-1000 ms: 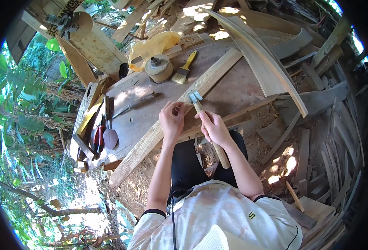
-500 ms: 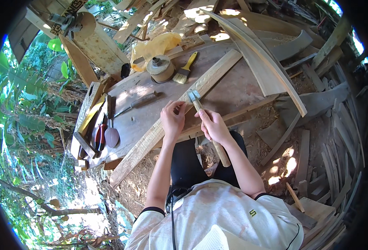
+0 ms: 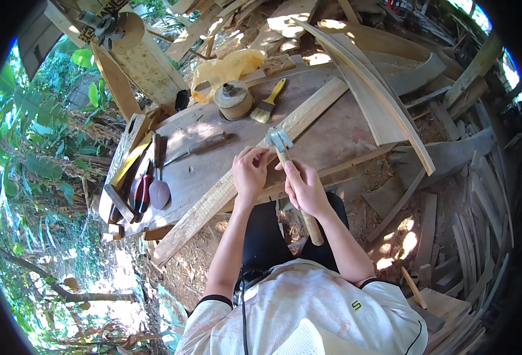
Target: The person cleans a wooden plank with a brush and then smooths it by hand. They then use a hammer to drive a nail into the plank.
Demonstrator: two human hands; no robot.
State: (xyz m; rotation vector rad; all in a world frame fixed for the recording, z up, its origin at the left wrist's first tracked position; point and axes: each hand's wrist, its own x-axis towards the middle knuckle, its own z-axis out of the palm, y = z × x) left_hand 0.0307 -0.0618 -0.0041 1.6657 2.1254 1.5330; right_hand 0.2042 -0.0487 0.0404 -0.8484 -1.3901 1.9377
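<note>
A long light wooden plank (image 3: pixel 199 223) lies slantwise across the workbench (image 3: pixel 181 171), its near-left end jutting past the edge. My right hand (image 3: pixel 304 188) is wrapped round the wooden handle of a claw hammer (image 3: pixel 280 141), whose metal head hangs over the plank. Close to the left of that head, my left hand (image 3: pixel 250 175) rests at the plank with thumb and fingers pinched together. Whatever is between those fingertips is too small to make out.
On the bench are a chisel (image 3: pixel 197 147), a yellow-handled brush (image 3: pixel 268 102), a round metal-topped container (image 3: pixel 233 100), red-handled pliers (image 3: pixel 143 192) and a trowel-like tool (image 3: pixel 160 192). Curved boards (image 3: pixel 367 100) lean at the right. Wood offcuts (image 3: pixel 426 231) cover the ground.
The hammer head has lifted off the plank toward me, and its claw shows more. My left hand keeps its pinch at nearly the same spot; the whole view has shifted slightly.
</note>
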